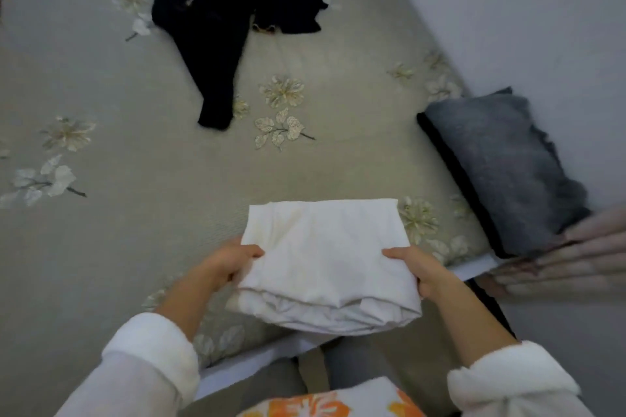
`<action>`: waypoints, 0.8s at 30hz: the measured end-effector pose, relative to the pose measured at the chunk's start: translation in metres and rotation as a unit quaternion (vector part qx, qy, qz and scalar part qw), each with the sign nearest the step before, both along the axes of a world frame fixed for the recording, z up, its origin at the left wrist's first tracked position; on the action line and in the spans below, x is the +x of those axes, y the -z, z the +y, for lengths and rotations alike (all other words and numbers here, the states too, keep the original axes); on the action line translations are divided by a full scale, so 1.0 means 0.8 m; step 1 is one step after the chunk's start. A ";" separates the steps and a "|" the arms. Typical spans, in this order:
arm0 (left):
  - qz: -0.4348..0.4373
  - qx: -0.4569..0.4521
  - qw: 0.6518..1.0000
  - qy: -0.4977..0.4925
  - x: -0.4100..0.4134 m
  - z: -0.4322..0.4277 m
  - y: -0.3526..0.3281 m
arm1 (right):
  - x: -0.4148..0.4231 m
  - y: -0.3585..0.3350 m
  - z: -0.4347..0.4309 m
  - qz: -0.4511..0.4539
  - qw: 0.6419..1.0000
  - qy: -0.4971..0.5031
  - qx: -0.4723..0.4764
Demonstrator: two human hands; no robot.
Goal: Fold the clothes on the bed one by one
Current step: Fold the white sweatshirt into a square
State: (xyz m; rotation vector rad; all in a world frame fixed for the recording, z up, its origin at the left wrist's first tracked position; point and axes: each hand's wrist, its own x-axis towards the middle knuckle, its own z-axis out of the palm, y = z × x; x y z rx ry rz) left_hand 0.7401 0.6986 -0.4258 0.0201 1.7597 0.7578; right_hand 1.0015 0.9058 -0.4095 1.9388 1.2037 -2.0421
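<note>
Head view: both hands, left [233, 264] and right [418, 272], are gripping the folded white garment [325, 261] at the bed's [135, 247] near edge, keeping its layers together.

A bedroom, by its floral bedspread [152, 247] (clothes [216, 44] strewn)

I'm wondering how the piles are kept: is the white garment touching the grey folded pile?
Apart. The head view shows a strip of flowered bedspread between the white garment and the grey folded pile.
</note>
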 end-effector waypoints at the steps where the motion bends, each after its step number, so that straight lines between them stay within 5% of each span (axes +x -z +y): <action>1: 0.003 0.014 0.999 0.031 0.004 0.022 -0.009 | 0.016 -0.011 0.009 0.006 1.000 0.018 0.012; 10: 0.071 0.078 0.978 0.182 0.076 0.265 -0.088 | 0.143 -0.074 0.123 0.050 0.978 0.168 0.111; 24: 0.220 0.170 0.928 0.247 0.252 0.693 -0.115 | 0.292 -0.045 0.409 0.104 0.915 0.349 0.176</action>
